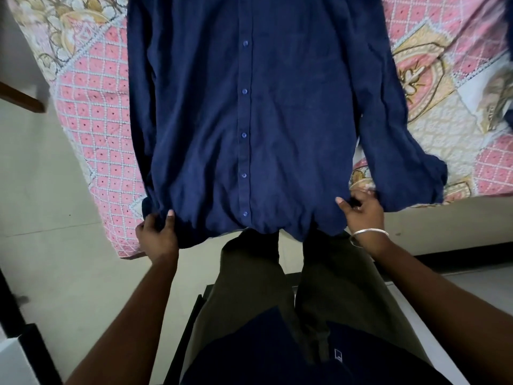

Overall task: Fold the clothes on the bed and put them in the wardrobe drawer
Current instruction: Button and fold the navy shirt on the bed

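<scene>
A navy blue button-up shirt (249, 107) lies spread flat, buttons up, on the bed with its pink and gold patterned sheet (94, 129). Its hem hangs over the near edge of the bed. My left hand (156, 236) grips the hem at the left corner. My right hand (361, 211), a silver bangle on its wrist, pinches the hem at the right corner. Both sleeves lie alongside the shirt's body, the right cuff bunched near the bed's edge. The collar end is out of view at the top.
Another piece of cloth (499, 98) lies on the bed at the far right. My legs in olive trousers (255, 279) stand against the bed's near edge. Pale floor (41, 204) lies to the left, with a brown wooden piece (22, 100) at the left edge.
</scene>
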Demonstrator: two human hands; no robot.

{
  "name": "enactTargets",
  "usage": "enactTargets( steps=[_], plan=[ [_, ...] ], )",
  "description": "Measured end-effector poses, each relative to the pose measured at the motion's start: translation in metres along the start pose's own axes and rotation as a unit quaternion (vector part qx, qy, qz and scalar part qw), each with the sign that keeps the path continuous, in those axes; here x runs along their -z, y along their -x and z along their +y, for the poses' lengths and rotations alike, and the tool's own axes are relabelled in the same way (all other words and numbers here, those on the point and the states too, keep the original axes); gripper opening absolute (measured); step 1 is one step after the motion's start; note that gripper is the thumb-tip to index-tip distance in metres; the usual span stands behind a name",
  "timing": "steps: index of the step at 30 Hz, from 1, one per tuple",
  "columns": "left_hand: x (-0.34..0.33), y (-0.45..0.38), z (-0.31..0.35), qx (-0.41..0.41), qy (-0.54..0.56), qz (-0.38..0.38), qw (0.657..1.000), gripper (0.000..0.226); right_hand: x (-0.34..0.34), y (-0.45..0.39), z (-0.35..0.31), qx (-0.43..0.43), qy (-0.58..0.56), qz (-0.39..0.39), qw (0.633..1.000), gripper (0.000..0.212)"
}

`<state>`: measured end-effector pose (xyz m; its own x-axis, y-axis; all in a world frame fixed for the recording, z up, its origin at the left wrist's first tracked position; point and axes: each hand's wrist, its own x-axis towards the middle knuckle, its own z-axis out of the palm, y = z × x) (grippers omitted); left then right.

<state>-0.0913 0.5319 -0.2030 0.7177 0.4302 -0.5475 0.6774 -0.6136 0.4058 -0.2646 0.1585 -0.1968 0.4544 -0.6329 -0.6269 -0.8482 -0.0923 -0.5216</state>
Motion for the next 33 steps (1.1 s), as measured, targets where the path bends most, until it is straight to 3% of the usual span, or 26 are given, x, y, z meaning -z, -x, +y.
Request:
enactTargets(
  steps=[3, 5, 9, 11, 13, 15, 17, 19, 21, 24, 27, 29, 31, 33],
  plan=[
    [0.007, 0.014, 0.005, -0.064, 0.057, 0.060, 0.995, 0.023, -0.001, 0.011, 0.004, -0.016, -0.166, 0.105, 0.980, 0.004],
    [0.017, 0.025, 0.007, -0.080, 0.125, 0.061, 0.987, 0.011, 0.006, 0.015, 0.008, -0.008, -0.195, 0.158, 0.968, 0.013],
    [0.034, 0.023, 0.005, -0.034, 0.232, -0.077, 0.969, 0.025, 0.021, 0.018, 0.003, 0.012, -0.168, 0.198, 0.966, 0.026],
    [0.037, 0.022, 0.010, -0.001, 0.251, -0.157, 0.955, 0.021, 0.027, 0.017, -0.002, 0.031, -0.171, 0.204, 0.963, 0.025],
    [0.040, 0.019, 0.011, 0.022, 0.248, -0.230, 0.941, 0.009, 0.031, 0.012, -0.001, 0.032, -0.190, 0.193, 0.962, 0.024],
    [0.043, 0.018, 0.012, 0.019, 0.209, -0.268, 0.940, 0.014, 0.035, 0.003, 0.001, -0.005, -0.184, 0.156, 0.971, 0.017],
    [0.046, 0.022, 0.018, -0.002, 0.194, -0.247, 0.950, 0.012, 0.040, -0.005, 0.011, -0.070, -0.172, 0.088, 0.979, 0.013],
    [0.048, 0.031, 0.028, -0.045, 0.192, -0.162, 0.967, 0.012, 0.049, -0.004, 0.018, -0.029, -0.090, 0.065, 0.993, 0.025],
    [0.053, 0.040, 0.034, -0.114, 0.172, -0.065, 0.976, 0.014, 0.058, 0.004, 0.019, 0.039, -0.048, 0.118, 0.991, 0.028],
    [0.060, 0.042, 0.030, -0.154, 0.184, -0.088, 0.967, 0.008, 0.061, 0.013, 0.013, 0.081, -0.052, 0.157, 0.983, 0.024],
    [0.063, 0.041, 0.032, -0.053, 0.287, -0.232, 0.928, 0.024, 0.055, 0.015, 0.003, 0.032, -0.089, 0.099, 0.991, 0.026],
    [0.062, 0.040, 0.030, 0.039, 0.288, -0.328, 0.899, 0.027, 0.057, 0.012, 0.007, -0.021, -0.119, 0.039, 0.992, 0.022],
    [0.061, 0.033, 0.021, 0.093, 0.215, -0.360, 0.903, 0.026, 0.062, 0.009, 0.013, -0.093, -0.180, -0.024, 0.979, 0.041],
    [0.062, 0.028, 0.012, 0.110, 0.134, -0.334, 0.926, 0.030, 0.067, 0.006, 0.020, -0.134, -0.249, -0.053, 0.958, 0.066]
  ],
)
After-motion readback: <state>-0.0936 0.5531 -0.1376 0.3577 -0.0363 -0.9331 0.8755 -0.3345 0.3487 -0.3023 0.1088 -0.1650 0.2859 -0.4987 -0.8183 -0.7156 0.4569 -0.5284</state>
